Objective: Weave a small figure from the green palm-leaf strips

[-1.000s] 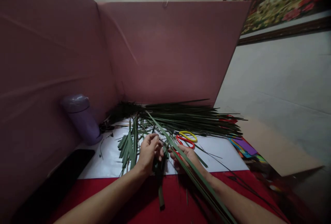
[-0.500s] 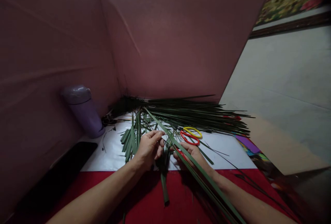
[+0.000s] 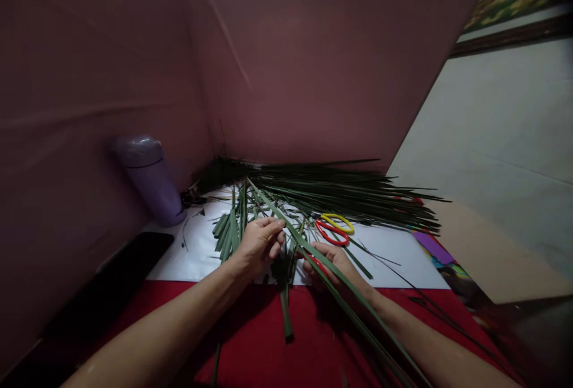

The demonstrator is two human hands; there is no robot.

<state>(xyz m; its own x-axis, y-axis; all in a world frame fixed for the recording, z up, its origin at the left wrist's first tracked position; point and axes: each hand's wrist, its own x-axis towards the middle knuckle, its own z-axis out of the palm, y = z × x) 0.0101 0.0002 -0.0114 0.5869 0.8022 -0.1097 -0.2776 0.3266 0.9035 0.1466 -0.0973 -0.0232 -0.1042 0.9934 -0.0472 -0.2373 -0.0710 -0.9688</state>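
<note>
A long green leaf (image 3: pixel 267 202) runs from the pile down toward me and parts into strips below my hands. My left hand (image 3: pixel 262 242) is closed, pinching the leaf's edge between thumb and index finger. My right hand (image 3: pixel 333 265) is closed around a red-handled pair of scissors (image 3: pixel 317 264); the blades are mostly hidden behind the leaf. The leaf strips (image 3: pixel 347 309) pass over that hand and its forearm. A darker folded leaf piece (image 3: pixel 287 316) hangs over the red cloth between my hands. Scissors with yellow and red loops (image 3: pixel 333 230) lie just beyond my right hand.
A heap of long dark leaves (image 3: pixel 358 191) spans the back of the white sheet (image 3: pixel 403 262). Cut leaf pieces (image 3: pixel 228 233) lie left of centre. A purple bottle (image 3: pixel 154 185) and a black flat object (image 3: pixel 111 280) are at left. Red cloth (image 3: pixel 250 340) covers the front.
The view has tilted down slightly, so the far wall's top edge has left the picture. My left thumb and fingers have shifted up onto the leaf. The right hand still holds the scissors.
</note>
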